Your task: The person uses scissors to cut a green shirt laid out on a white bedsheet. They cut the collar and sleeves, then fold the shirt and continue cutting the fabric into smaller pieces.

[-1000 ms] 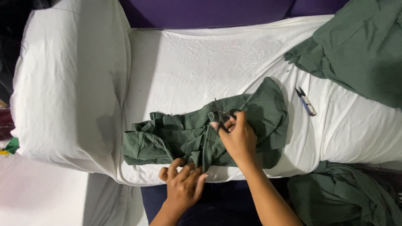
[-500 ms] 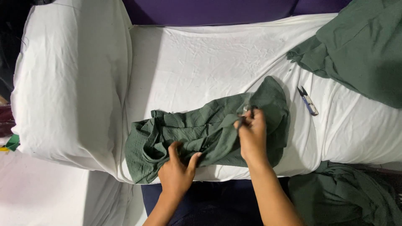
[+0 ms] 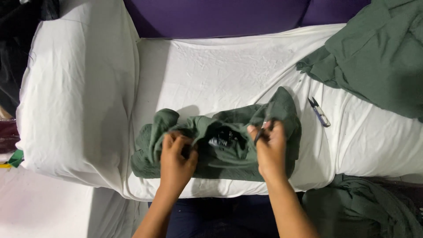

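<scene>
- The left hand (image 3: 176,158), which lay flat at the garment's near edge a second ago, now bunches the green garment (image 3: 220,141) in a closed grip.
- The right hand (image 3: 269,147) has shifted right and pinches cloth along with a small dark tool.
- Between both hands, the garment has been pulled open, showing its inner label.
- Blue snips (image 3: 319,112) lie on the white-sheeted bed (image 3: 229,75), right of the right hand.

Green fabric heap (image 3: 379,53): cut off at top and right edges. Second green heap (image 3: 365,211): cut off below. Left hand (image 3: 176,161): fingertips buried in green garment (image 3: 220,145).
</scene>
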